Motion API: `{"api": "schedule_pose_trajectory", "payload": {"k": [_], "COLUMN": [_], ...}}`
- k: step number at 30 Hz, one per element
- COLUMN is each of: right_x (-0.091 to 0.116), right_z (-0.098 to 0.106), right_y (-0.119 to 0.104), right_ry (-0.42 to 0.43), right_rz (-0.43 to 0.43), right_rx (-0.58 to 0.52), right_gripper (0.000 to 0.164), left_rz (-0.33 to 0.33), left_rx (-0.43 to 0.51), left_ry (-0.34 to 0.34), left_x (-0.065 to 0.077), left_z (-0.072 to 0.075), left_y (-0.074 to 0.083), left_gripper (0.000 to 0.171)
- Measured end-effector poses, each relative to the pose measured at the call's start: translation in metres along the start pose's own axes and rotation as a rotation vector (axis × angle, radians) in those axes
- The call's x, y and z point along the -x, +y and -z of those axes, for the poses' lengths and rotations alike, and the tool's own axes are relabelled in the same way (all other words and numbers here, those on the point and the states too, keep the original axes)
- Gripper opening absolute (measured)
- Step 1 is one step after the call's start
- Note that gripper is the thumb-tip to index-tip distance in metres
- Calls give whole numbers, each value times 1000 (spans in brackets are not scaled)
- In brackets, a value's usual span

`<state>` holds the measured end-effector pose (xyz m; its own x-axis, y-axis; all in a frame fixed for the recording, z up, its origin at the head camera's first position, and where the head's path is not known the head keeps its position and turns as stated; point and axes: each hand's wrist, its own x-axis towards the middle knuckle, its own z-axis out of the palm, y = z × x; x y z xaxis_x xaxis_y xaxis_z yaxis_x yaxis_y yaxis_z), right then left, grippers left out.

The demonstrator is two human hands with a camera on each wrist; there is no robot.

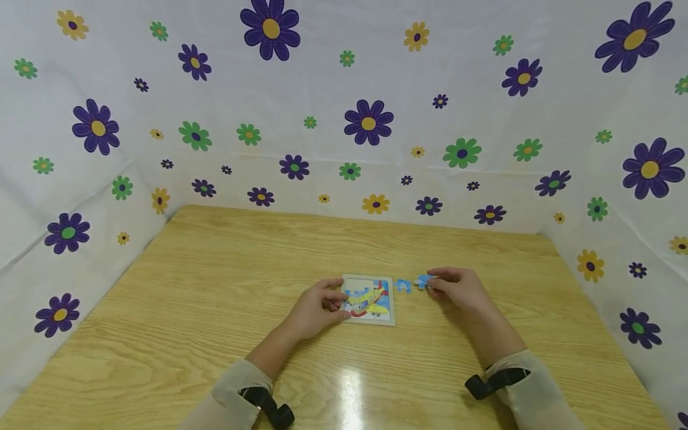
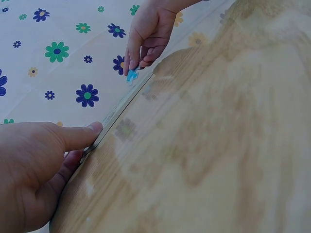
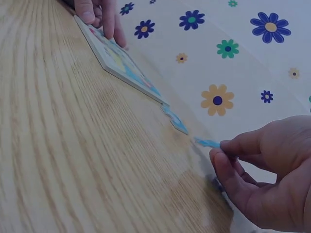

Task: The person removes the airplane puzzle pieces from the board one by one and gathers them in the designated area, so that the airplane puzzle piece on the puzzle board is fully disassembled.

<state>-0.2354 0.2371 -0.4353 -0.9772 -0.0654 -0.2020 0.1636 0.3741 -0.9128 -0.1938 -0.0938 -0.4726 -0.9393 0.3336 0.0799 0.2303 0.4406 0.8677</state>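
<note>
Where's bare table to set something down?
Bare: pale wooden tabletop left of the left hand, and between the square pale-framed airplane puzzle and white flowered cloth behind. Crowded: right of the puzzle, where one blue jigsaw piece lies and the right hand pinches another piece.

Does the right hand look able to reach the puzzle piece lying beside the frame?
Probably yes: the loose piece lies between the frame and the right hand with nothing covering it, although that hand is pinching another piece.
</note>
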Motion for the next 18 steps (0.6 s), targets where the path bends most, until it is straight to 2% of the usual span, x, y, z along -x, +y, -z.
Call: {"api": "schedule_pose_trajectory", "payload": {"k": [8,15,18], "right_x": [-2,-1,2], "right_z": [2,0,-2], "right_y": [4,6,4], "right_ry": [-10,37,72], "right_rz": [19,43,58], "right_rx": [95,204,284], "right_gripper": [33,37,37], "left_rz": [-4,-2,-5], "left_rx": [-10,1,-6], "left_ry": [8,-1,-2], "left_x": [0,0,0], "left_z": [-1,-1,-1], "left_y": [0,0,-1], "left_gripper": [32,33,32]}}
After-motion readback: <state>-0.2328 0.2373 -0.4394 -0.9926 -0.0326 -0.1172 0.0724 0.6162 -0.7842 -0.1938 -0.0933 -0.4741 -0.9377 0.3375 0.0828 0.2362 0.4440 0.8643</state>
